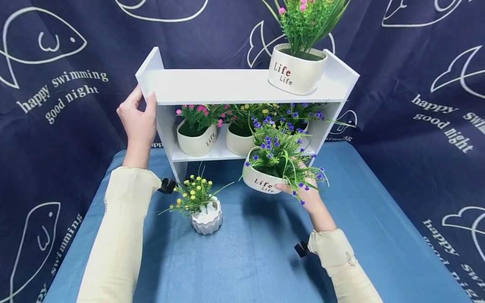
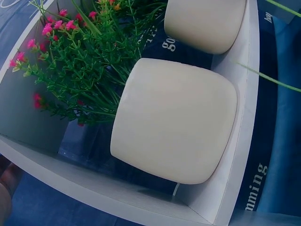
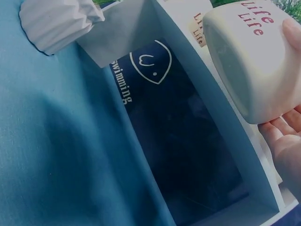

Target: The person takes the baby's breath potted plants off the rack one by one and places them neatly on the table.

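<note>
My left hand [image 1: 139,122] grips the left side panel of a white two-tier shelf [image 1: 212,86], thumb on its front edge. With my right hand [image 1: 310,197] I hold a cream oval flowerpot [image 1: 261,182] marked "Life", full of blue-purple artificial flowers, tilted in front of the lower tier. In the right wrist view, the fingers curve round the pot [image 3: 263,66] and its underside shows. On the lower tier stand a pink-flowered pot [image 1: 195,141], a yellow-flowered pot [image 1: 239,141] and, behind the held one, another blue-purple-flowered plant [image 1: 303,112], partly hidden.
A larger "Life" pot [image 1: 297,71] with pink flowers and long leaves stands on the top tier at the right. A small white fluted pot [image 1: 207,221] with yellow flowers sits on the blue tablecloth [image 1: 235,265], front left of the shelf. Dark printed fabric [image 1: 401,126] hangs behind.
</note>
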`<state>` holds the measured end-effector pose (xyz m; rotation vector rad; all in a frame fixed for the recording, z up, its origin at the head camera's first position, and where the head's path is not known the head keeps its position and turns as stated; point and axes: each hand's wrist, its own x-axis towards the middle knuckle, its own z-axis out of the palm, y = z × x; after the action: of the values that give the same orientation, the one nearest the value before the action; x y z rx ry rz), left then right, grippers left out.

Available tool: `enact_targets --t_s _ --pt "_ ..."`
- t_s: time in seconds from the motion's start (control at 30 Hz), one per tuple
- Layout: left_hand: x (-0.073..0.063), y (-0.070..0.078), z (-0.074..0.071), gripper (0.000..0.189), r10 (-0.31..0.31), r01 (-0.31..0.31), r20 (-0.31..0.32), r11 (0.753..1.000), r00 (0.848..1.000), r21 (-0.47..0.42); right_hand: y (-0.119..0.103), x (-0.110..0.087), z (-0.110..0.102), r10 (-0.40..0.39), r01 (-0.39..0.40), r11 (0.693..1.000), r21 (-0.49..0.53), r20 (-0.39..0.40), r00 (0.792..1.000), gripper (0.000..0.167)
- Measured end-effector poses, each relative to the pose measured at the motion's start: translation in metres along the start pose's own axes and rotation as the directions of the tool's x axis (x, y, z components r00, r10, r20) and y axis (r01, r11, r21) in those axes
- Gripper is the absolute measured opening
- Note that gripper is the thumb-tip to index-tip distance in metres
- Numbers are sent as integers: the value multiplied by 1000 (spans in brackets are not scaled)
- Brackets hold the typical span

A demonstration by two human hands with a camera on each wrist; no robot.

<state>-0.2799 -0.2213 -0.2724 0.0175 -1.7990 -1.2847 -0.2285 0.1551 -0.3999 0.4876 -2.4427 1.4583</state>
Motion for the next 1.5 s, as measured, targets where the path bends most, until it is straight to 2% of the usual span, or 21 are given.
enact_targets --t_s 0.03,0.13,0.2,0.23,0.33,0.47,0.67,0.83,0.93,1.17,1.27,1.5 --pt "0 0 0 34 1 -1 0 1000 1000 1 1 0 0 -17 17 1000 -21 1 1000 77" --pt "0 -1 0 34 -1 1 3 1000 1000 6 3 -2 3 -95 95 989 -111 3 995 66" --pt "0 -1 0 34 -1 1 6 1000 1000 11 5 -5 6 -121 121 984 -131 10 993 61" --pt "0 -1 0 34 -2 2 9 1000 1000 10 7 -7 7 -114 115 986 -121 18 993 61" --pt "0 0 0 34 -3 3 11 1000 1000 6 13 -10 13 -38 38 999 10 52 998 66" --pt "0 1 0 34 -8 8 4 1000 1000 3 20 -14 19 5 -15 993 115 88 996 67" --pt "-1 2 0 34 -7 7 6 1000 1000 -1 25 -18 25 -2 -12 993 120 117 993 70" --pt "-1 3 0 34 -3 3 1 1000 1000 -1 29 -17 31 70 -90 989 115 169 983 80" --pt "-1 3 0 34 -6 6 -1 1000 1000 0 33 -18 35 90 -122 980 158 196 977 82" --pt "-2 3 -1 34 -7 7 0 1000 1000 7 40 -25 38 39 -72 987 141 226 973 78" --pt "-2 3 -1 34 -8 8 3 1000 1000 12 43 -28 40 5 -48 985 168 248 969 75" --pt "-1 3 -1 34 -16 16 3 1000 1000 13 54 -35 49 -92 16 971 237 316 944 73"
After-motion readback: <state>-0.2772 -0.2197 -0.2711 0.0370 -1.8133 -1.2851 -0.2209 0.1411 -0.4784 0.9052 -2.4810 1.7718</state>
